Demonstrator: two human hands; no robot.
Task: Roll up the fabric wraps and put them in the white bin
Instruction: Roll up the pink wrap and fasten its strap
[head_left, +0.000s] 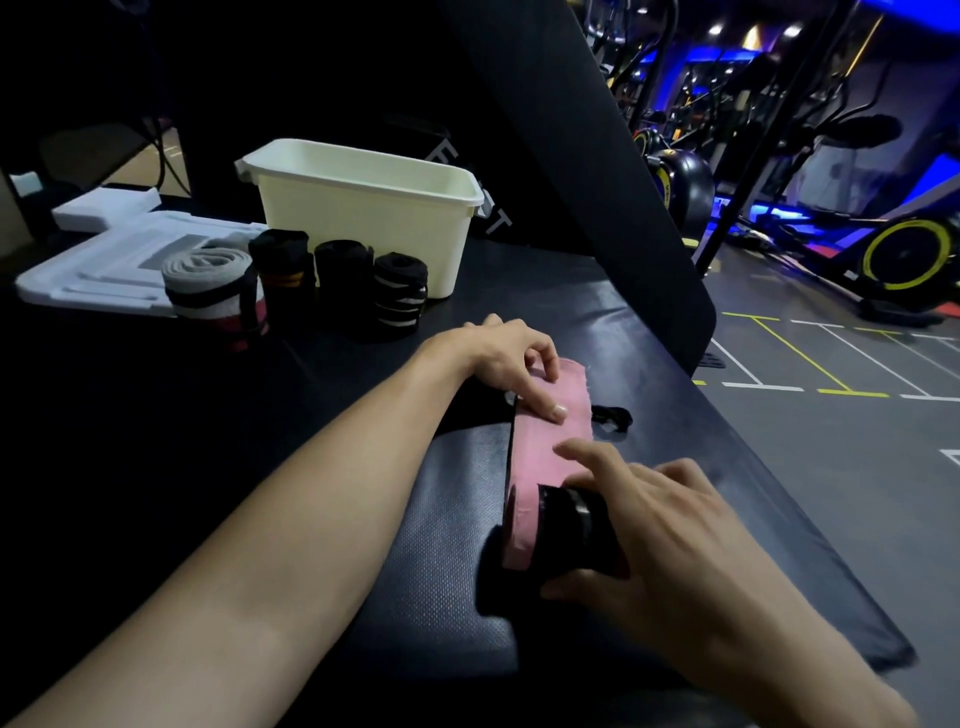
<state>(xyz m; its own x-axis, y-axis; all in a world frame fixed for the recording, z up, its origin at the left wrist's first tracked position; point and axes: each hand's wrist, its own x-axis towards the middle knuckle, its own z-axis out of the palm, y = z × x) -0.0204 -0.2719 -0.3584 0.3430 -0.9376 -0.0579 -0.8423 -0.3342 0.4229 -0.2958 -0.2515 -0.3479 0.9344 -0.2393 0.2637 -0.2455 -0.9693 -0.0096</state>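
A pink and black fabric wrap (540, 441) lies partly rolled on the black padded table (447, 519), well in front of the white plastic bin (363, 208). The left hand (511, 358) presses its flat end with straight fingers. The right hand (670, 540) curls around its rolled end. Four rolled wraps (296, 283) stand just beside the bin.

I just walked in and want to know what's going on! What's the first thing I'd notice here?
You'd spot the pink wrap first, in the middle of the dark mat. The left hand presses its flat end down while the right hand holds the rolled end. Behind them, four rolled wraps stand in a row in front of the white bin.
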